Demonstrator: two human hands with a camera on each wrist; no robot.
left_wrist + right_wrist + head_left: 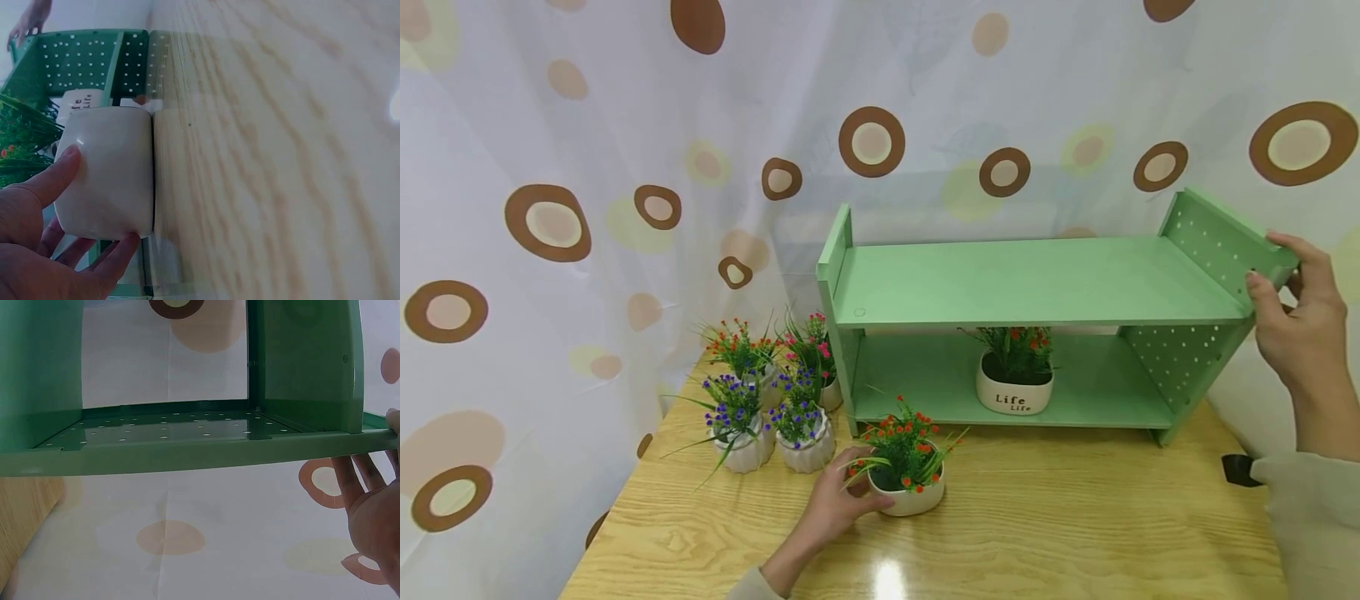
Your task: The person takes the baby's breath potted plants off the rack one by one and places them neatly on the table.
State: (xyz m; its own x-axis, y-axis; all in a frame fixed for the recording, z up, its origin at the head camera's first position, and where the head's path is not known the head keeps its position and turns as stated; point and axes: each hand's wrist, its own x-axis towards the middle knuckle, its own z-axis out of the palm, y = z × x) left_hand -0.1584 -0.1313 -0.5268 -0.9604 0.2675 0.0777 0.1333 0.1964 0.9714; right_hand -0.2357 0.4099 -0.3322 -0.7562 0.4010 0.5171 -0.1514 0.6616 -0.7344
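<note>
My left hand [838, 497] grips the left end of a white oval flowerpot [917, 500] with orange-red flowers, in front of the shelf on the wooden table. The left wrist view shows the thumb on one face of this pot [109, 169] and fingertips round its end. With my right hand [1303, 317] I hold the upper front corner of the right side panel of a green two-tier shelf [1037, 279]. In the right wrist view, fingers [350, 481] wrap that panel's edge. On the lower tier stands a similar white pot [1015, 396] lettered "Life", its plant partly hidden by the upper tier.
Left of the shelf, several small potted plants stand close together, two with purple flowers in fluted white pots [745, 450]. A spotted curtain [925, 75] hangs behind the wooden table [1037, 533]. A small black object [1240, 470] lies near the right sleeve.
</note>
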